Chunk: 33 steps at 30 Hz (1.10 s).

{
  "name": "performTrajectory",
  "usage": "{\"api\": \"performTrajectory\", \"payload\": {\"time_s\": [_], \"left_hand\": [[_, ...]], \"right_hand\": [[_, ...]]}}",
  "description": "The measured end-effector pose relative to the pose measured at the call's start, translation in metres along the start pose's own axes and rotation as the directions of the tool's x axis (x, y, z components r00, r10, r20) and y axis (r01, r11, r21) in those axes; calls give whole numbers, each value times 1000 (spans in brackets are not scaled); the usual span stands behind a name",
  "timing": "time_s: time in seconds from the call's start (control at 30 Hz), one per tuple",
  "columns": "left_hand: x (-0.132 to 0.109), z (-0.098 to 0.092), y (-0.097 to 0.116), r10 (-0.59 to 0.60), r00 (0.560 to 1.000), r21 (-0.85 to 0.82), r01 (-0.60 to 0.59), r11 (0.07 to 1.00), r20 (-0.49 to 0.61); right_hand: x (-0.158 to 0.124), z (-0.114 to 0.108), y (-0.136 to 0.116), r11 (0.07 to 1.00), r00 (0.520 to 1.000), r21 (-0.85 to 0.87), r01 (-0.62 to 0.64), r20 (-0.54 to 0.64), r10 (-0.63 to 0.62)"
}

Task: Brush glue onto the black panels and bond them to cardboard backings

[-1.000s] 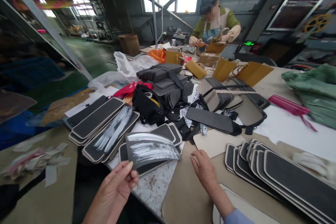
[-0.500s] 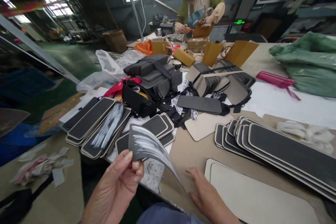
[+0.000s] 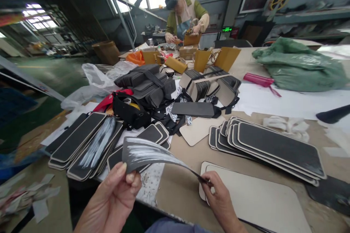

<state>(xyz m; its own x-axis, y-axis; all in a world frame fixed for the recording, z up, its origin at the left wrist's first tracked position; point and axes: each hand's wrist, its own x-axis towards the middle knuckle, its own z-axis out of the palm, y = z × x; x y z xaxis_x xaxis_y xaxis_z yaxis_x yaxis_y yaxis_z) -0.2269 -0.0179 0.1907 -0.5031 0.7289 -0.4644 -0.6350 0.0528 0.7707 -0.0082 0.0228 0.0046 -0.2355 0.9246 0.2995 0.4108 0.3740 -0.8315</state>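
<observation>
A thin dark grey sheet streaked with white, like smeared glue, is stretched between my hands above the table. My left hand pinches its near left corner between thumb and fingers. At the far end my right hand grips the sheet's narrow right edge, and the sheet bows between them. Below my right hand lie pale beige panels with rounded corners. To the left, a dark panel smeared with white tops a stack, beside another stack of dark, beige-edged panels.
Fanned dark panels lie at the right. Behind are bundled grey pieces, a black pouch, a magenta pouch and a green sack. Across the table a co-worker handles a mustard-coloured bag.
My right hand, open beside the pale panels before, has taken hold of the sheet's right end. The sheet is now flatter. The camera view has turned rightward.
</observation>
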Motion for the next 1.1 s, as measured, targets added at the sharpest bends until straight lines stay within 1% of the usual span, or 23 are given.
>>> {"api": "performTrajectory", "payload": {"time_s": [0.07,0.13,0.2,0.27,0.33,0.4,0.43,0.53,0.63,0.7,0.77,0.83,0.97,1.1], "left_hand": [[8,-6,-5,51,999,84,-50,995,-10],[17,-12,-14,110,994,166,-106,980,-16],[23,-16,-27,149,989,238,-147,960,10],[28,-17,-42,126,991,290,-135,947,52],[30,-15,-59,54,995,323,-80,943,88],[32,-12,-77,-14,995,341,-22,940,102],[32,-10,-85,-38,994,353,-1,936,103],[33,-3,-109,-66,993,407,22,913,94],[32,5,-129,-88,991,485,29,874,98],[31,11,-142,-154,981,564,61,823,119],[31,19,-155,-217,967,647,79,759,136],[32,28,-171,-240,963,708,82,701,126],[41,41,-204,-258,964,768,115,630,68],[51,43,-230,-296,955,787,193,585,-14]], "right_hand": [[-3,-20,-1,999,997,-27,-32,-67,31],[-11,-45,0,994,986,-53,-98,-141,90],[-23,-71,1,979,966,-62,-195,-183,181],[-38,-94,2,941,927,-54,-333,-199,317],[-52,-114,2,874,854,-7,-486,-215,473],[-64,-129,3,792,758,89,-603,-244,605],[-68,-136,3,753,713,143,-643,-248,656],[-75,-153,5,639,588,281,-716,-251,769],[-75,-170,9,524,462,389,-758,-246,852],[-74,-181,15,469,404,428,-772,-238,883],[-73,-191,25,443,385,430,-787,-219,897],[-71,-199,38,438,386,399,-806,-207,899],[-68,-211,70,452,415,307,-837,-182,891],[-65,-220,100,455,439,233,-859,-122,890]]}}
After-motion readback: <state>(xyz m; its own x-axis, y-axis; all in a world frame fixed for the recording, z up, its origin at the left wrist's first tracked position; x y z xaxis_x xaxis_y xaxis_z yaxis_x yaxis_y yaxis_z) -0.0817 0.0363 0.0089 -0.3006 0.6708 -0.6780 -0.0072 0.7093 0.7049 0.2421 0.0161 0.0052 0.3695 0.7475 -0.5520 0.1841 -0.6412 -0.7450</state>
